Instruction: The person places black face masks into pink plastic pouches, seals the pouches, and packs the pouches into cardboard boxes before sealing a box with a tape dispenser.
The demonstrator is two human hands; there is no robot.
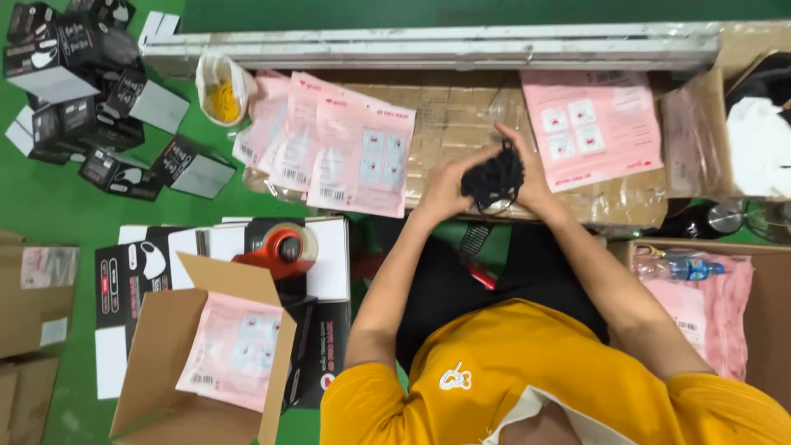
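Both hands' fingers (512, 140) clasp black masks (493, 177) over bare cardboard between pink pouches (360, 156).

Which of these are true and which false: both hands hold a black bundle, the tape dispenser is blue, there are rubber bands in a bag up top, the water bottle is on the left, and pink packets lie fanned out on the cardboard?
1. Both hands hold a black bundle. True: the left hand and right hand close around the black bundle.
2. The tape dispenser is blue. False: the tape dispenser is orange-red.
3. A bag near the top holds yellow rubber bands. True: the clear bag shows them.
4. The water bottle is on the left. False: the water bottle lies in the box at the right.
5. Pink packets lie fanned out on the cardboard. True: the pink packets overlap left of the hands.
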